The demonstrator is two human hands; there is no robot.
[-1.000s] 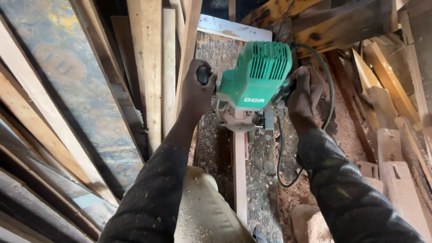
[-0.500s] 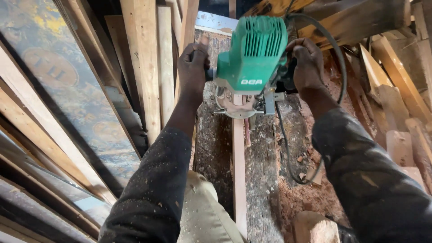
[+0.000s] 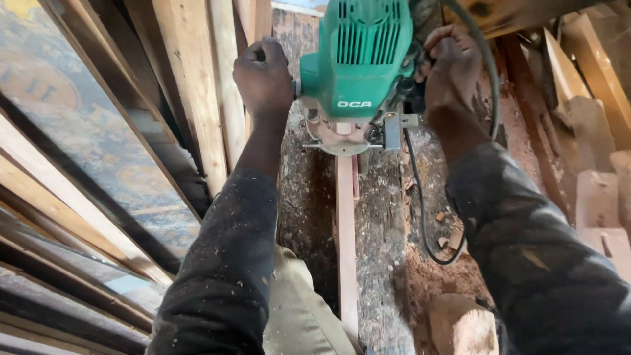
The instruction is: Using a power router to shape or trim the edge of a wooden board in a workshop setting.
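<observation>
the green router (image 3: 360, 66) sits upright on a narrow wooden strip (image 3: 346, 250) that runs toward the viewer along the sawdust-covered desk (image 3: 384, 263); its top is cut off by the frame's upper edge, and the cutter under its round base is hidden. the left hand (image 3: 264, 73) has its grip clenched round the left side handle, which is almost wholly covered. the right hand (image 3: 452, 66) grasps the right handle, likewise hidden. a black cord (image 3: 420, 210) loops down beside the right sleeve. leaning planks (image 3: 190, 98) stand just left; wood offcuts (image 3: 595, 197) lie right, partly cut off.
</observation>
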